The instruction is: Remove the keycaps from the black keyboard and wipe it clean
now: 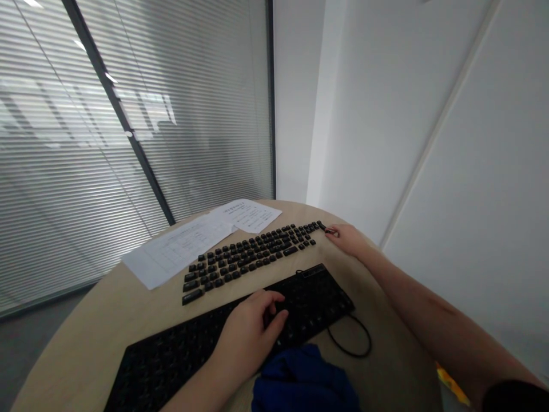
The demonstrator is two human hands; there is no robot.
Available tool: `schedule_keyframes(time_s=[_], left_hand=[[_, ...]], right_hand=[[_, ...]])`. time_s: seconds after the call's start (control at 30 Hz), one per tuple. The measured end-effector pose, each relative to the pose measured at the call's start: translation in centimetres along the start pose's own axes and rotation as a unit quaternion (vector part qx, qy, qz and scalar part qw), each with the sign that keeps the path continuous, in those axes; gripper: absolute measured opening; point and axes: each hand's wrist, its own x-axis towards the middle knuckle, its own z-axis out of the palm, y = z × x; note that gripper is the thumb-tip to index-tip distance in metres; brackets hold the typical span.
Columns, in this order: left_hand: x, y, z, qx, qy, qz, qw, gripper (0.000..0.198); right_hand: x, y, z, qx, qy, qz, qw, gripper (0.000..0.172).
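Observation:
A black keyboard base (180, 349) with its keycaps off lies across the near part of a round wooden table (94, 320). My left hand (251, 332) rests on its middle with fingers curled down onto the surface. Behind it, the removed black keycaps (249, 257) are laid out in rows in keyboard order. My right hand (349, 239) reaches to the far right end of those rows, its fingertips pinched on a black keycap (330, 231).
Two printed paper sheets (189, 240) lie behind the keycaps. The keyboard's black cable (355, 337) loops on the table to the right. A blue cloth (304, 383) sits at the near edge. Glass wall with blinds at left, white wall at right.

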Motion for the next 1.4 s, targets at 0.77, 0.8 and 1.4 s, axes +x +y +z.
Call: schedule_keyframes(time_s=[0.77, 0.8, 1.4], left_hand=[[0.1, -0.4, 0.2, 0.027, -0.040, 0.029, 0.998, 0.027], [0.1, -0.3, 0.1, 0.026, -0.042, 0.028, 0.998, 0.027], [0.2, -0.7, -0.1, 0.076, -0.002, 0.131, 0.988, 0.013]], right_hand=[[0.9, 1.2, 4.4, -0.030, -0.068, -0.060, 0.995, 0.034], [1.0, 1.1, 4.4, -0.030, -0.066, -0.058, 0.996, 0.034], [-3.1, 1.6, -0.2, 0.163, 0.179, 0.005, 0.970, 0.071]])
